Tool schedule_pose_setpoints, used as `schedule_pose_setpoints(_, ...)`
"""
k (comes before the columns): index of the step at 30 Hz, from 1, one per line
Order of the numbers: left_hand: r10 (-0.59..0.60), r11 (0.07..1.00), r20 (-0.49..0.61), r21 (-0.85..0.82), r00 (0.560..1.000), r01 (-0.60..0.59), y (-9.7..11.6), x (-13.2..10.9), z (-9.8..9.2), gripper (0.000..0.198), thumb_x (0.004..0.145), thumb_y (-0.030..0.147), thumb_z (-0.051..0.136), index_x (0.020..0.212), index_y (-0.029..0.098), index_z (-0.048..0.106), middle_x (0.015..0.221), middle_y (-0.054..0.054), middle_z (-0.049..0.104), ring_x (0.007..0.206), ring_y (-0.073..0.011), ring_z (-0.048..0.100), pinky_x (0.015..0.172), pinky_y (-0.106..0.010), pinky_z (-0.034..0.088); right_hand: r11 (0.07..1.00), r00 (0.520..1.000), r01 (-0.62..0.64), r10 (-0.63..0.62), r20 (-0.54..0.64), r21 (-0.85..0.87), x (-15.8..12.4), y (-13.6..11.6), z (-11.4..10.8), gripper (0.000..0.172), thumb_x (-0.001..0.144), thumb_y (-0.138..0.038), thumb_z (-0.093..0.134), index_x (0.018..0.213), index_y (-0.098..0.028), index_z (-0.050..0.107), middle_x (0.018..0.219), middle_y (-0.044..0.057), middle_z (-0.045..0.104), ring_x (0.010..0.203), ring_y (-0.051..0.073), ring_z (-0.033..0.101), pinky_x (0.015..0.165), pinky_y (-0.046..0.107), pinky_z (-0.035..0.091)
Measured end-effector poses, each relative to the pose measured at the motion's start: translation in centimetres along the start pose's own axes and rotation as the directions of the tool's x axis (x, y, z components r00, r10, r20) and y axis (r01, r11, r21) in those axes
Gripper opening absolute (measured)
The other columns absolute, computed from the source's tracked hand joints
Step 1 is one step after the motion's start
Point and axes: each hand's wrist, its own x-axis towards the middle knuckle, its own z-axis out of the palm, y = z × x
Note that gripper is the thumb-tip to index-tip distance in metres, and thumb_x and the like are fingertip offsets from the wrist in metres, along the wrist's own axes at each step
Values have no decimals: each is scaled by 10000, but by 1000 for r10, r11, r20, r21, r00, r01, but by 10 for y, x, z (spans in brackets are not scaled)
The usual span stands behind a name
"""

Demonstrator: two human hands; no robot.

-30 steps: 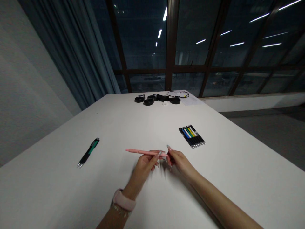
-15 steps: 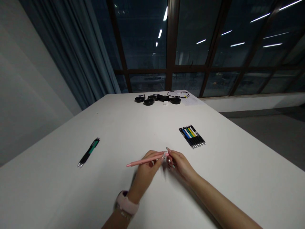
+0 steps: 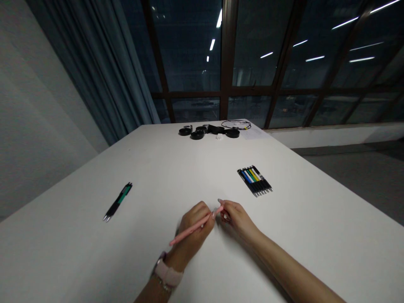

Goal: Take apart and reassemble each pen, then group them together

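Observation:
A slim pink pen (image 3: 190, 230) slants across the back of my left hand (image 3: 195, 225), whose closed fingers grip it near its upper right end. The fingertips of my right hand (image 3: 236, 216) pinch the pink end that sticks out beyond the left thumb. Whether that end is a separate cap or part of the same barrel I cannot tell. Both hands are close together just above the white table (image 3: 151, 261). Two black pens with green (image 3: 118, 202) lie side by side to the left. Right of my hands lies a neat row of several pens (image 3: 255, 181) with coloured clips or barrels.
Several round black objects (image 3: 197, 134) sit at the far end of the table, with a small white item (image 3: 219, 136) among them. A coiled black cable (image 3: 236, 123) lies there too. Beyond are a blue curtain (image 3: 104, 63) and dark windows (image 3: 192, 46).
The pen has tilted more steeply, its lower left end dropping towards my left wrist. My left hand has rolled over it; my right hand has barely moved.

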Motion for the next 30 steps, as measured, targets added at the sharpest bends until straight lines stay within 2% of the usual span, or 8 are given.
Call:
schedule_pose_setpoints(4,-54,996,1,-78,999,54,4,-1,5,347,934,298,429,599,209,429,643,21,474,599,-119,422,574,-243,319,998,999,49,-49,6,-33,0,0,0,466,746,-635,585,586,-205,499,533,-59,334,497,105,278,487,258,218)
schedule_pose_setpoints(9,-145,971,-16,-194,989,139,3,-2,7,429,932,401,413,546,213,391,614,21,459,574,-118,408,569,-247,325,977,987,160,-156,41,-141,-5,1,0,469,833,-638,499,636,-216,444,587,-56,351,550,120,318,544,264,275)
schedule_pose_setpoints(16,-317,911,-59,-295,946,287,5,3,7,487,891,527,400,510,233,328,510,44,359,495,-115,358,555,-259,343,944,973,229,-215,82,-237,-11,-2,-1,432,896,-600,428,678,-228,420,652,-42,375,641,145,372,622,271,320)
schedule_pose_setpoints(21,-484,819,-55,-380,873,430,6,7,4,496,818,586,435,483,243,311,445,64,285,434,-103,291,465,-256,294,948,967,252,-251,30,-193,-8,-5,0,356,861,-567,522,762,-226,493,700,-31,453,705,156,442,678,276,359)
schedule_pose_setpoints(26,-492,806,-17,-386,871,448,1,7,6,500,787,590,457,463,242,304,441,62,288,442,-100,290,475,-256,288,978,980,197,-194,37,-70,-5,-3,2,406,818,-611,554,930,-222,541,537,-75,422,516,132,383,530,260,320)
schedule_pose_setpoints(30,-521,787,-14,-394,853,474,-1,8,6,501,788,592,452,465,243,294,447,61,279,445,-102,288,478,-256,284,967,967,256,-256,-17,-3,-5,-4,3,411,731,-545,693,964,-230,569,667,-39,508,640,143,485,637,274,389)
